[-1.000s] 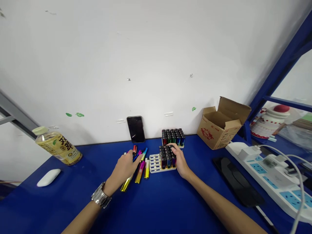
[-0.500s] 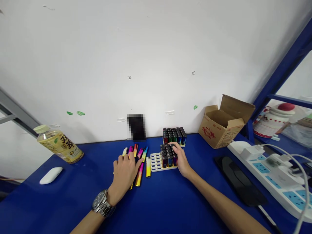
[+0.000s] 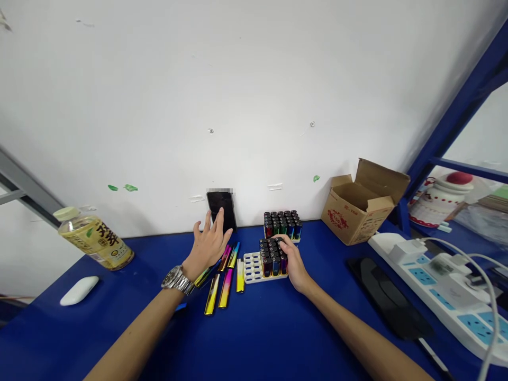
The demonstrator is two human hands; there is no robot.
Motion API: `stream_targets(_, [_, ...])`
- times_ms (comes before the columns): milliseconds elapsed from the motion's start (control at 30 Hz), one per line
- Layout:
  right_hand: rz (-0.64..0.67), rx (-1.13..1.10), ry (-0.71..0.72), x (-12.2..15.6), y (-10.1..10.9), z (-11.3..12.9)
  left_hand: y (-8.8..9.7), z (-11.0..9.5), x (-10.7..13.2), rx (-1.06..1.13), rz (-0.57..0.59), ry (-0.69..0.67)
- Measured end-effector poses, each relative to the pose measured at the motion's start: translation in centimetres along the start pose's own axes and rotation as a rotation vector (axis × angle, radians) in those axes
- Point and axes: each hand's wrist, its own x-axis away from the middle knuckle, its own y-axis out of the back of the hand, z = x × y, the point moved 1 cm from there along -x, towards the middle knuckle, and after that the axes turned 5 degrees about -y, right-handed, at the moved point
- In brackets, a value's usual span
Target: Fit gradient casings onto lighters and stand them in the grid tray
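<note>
**A:** Head view first: where are the hands, and how much room do they have?

**B:** The left hand (image 3: 208, 244) is raised with fingers spread wide, holding nothing, its fingertips reaching up over the lower part of the dark phone (image 3: 221, 210) that leans on the wall. Whether they touch the screen I cannot tell. Just below and to the right of that hand lie the loose lighters (image 3: 224, 275), bright metallic sticks fanned on the blue table (image 3: 257, 338). A broad stretch of bare table runs from both forearms toward the near edge.

**A:** And the right hand?

**B:** The right hand (image 3: 292, 260) is curled against the right side of the white tray (image 3: 254, 267), fingers bent over the black-capped lighters standing in it. It rests on them rather than lifting anything.

**A:** How full is that tray?

**B:** Its right part is packed with upright lighters; the left columns of sockets, nearest the left hand, are empty. Just beyond the right hand, against the wall, stands a second tray (image 3: 282, 224), filled completely.

**A:** What else bounds the space?

**B:** Well right of the right hand sits an open cardboard box (image 3: 363, 203), what lies in it hidden, with a black flat object (image 3: 391, 299) and a white power strip (image 3: 440, 286) nearer. Well left of the left hand are a tea bottle (image 3: 95, 238) and a white mouse (image 3: 79, 290).
</note>
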Motion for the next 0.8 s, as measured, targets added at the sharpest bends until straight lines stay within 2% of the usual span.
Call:
stream_targets(133, [0.005, -0.012, -0.002, 0.0, 0.0, 0.0, 0.6, 0.6, -1.5, 0.007, -0.021, 0.052])
stream_targets(200, [0.008, -0.015, -0.003, 0.0, 0.0, -0.1, 1.8, 0.9, -1.5, 0.017, -0.075, 0.089])
stream_targets(267, [0.011, -0.014, -0.001, 0.0, 0.1, -0.3, 3.3, 1.3, -0.7, 0.045, -0.055, 0.111])
stream_targets(300, [0.01, -0.011, 0.002, -0.1, 0.1, -0.5, 4.0, 1.6, 0.0, 0.069, 0.015, 0.107])
stream_targets(400, [-0.006, -0.002, 0.013, -0.1, 0.1, -0.8, 5.5, 2.8, 4.1, 0.148, 0.353, 0.139])
stream_targets(500, [-0.01, 0.003, 0.016, -0.1, 0.2, -0.9, 5.7, 4.3, 9.9, 0.274, 0.676, 0.059])
stream_targets(567, [-0.008, 0.001, 0.016, -0.1, 0.2, -0.9, 5.2, 5.5, 13.3, 0.267, 0.834, 0.139])
stream_targets(667, [-0.013, 0.0, 0.007, -0.1, 0.2, -0.8, 4.3, 6.6, 15.8, 0.27, 0.784, 0.201])
stream_targets(733, [-0.016, 0.006, 0.0, -0.1, 0.1, -0.8, 3.6, 7.1, 15.4, 0.247, 0.722, 0.237])
stream_targets(800, [-0.017, 0.009, 0.0, -0.2, 0.1, -0.8, 2.7, 7.5, 14.0, 0.209, 0.64, 0.276])
